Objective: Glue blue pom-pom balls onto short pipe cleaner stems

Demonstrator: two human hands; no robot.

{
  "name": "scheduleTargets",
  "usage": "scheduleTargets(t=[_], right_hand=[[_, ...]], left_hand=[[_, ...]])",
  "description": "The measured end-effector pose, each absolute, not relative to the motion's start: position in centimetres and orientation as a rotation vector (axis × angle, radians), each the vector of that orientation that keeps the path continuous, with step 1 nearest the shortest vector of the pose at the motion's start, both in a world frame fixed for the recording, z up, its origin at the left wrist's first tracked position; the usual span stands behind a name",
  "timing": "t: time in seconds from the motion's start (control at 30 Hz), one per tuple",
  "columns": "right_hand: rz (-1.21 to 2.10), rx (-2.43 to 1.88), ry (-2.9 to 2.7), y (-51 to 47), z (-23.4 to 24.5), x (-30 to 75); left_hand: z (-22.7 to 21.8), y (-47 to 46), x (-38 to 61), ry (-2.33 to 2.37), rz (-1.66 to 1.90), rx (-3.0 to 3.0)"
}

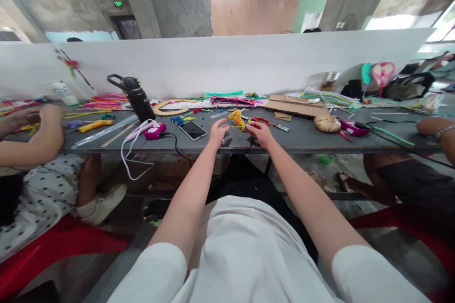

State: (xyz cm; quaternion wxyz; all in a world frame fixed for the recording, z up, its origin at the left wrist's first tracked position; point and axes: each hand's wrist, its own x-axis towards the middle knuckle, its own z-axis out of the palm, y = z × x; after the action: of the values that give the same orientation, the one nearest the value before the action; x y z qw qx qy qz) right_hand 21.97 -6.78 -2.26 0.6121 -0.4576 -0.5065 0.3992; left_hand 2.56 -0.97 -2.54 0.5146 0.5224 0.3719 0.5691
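A yellow hot glue gun rests at the table's front half, between my two hands. Left of it, my left hand is low over the tabletop with its fingers apart and nothing visible in them. Close by the gun's right side, my right hand has its fingertips drawn together; whatever they pinch is too small to make out. Just behind this hand lie red-handled scissors. A smartphone with a blue bit on its screen lies left of my left hand.
A black bottle stands at the left, near a magenta device with a white cable. Cardboard, a small cutter and a tan lump lie to the right. Pipe cleaners line the white partition. People sit on both sides.
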Motion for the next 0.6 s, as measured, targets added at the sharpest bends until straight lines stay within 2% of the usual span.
scheduleTargets(t=[0.23, 0.6], right_hand=[[0.864, -1.08, -1.348, -7.3, -2.0, 21.5], [0.858, -1.096, -1.421, -7.8, -1.5, 21.3]], left_hand=[[-1.6, -3.0, 2.7, 0.774, 1.131, 1.535], [-2.1, -2.7, 2.5, 0.768, 1.056, 1.695]])
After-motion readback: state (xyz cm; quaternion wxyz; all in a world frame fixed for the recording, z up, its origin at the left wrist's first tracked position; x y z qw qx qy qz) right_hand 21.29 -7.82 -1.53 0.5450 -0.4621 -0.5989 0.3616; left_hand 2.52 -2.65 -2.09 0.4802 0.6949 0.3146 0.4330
